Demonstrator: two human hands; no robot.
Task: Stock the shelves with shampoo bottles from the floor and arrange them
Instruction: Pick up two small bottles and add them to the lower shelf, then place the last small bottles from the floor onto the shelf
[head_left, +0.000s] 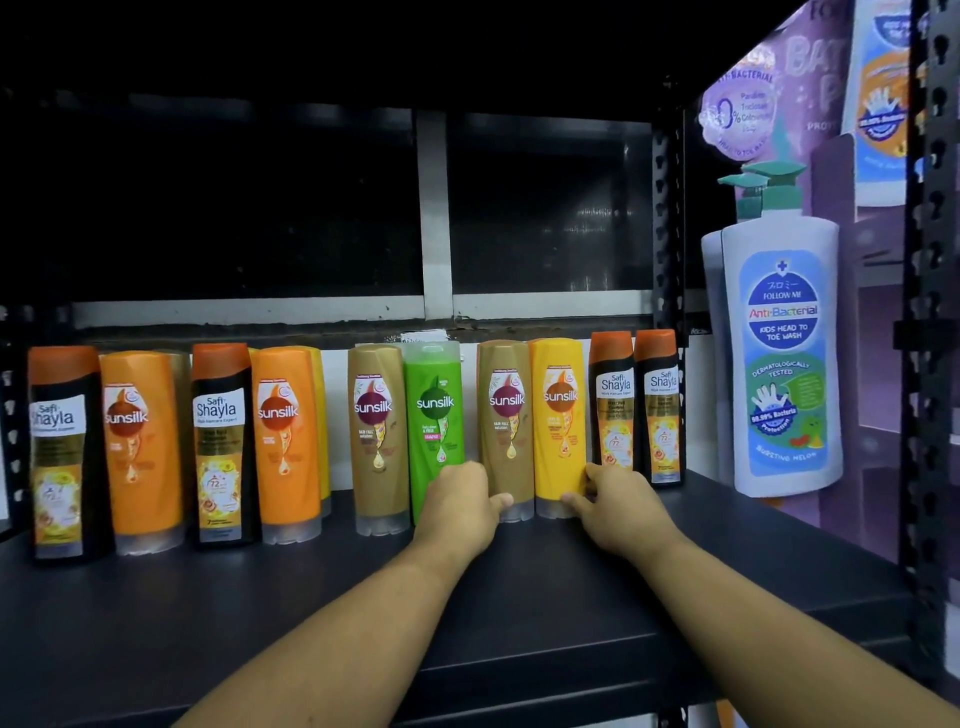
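Shampoo bottles (288, 441) stand in a row along the back of the dark shelf (260, 613); the front half is open to the edge. Left hand (457, 512) grips the brown Sunsilk bottle (506, 415) at its base, right hand (623, 514) pinches the yellow Sunsilk bottle (558, 410) touching it. Fingertips hidden behind the bottles; back-row bottles mostly covered.

Dim, dark overhead (edges warped), bottles front-lit.
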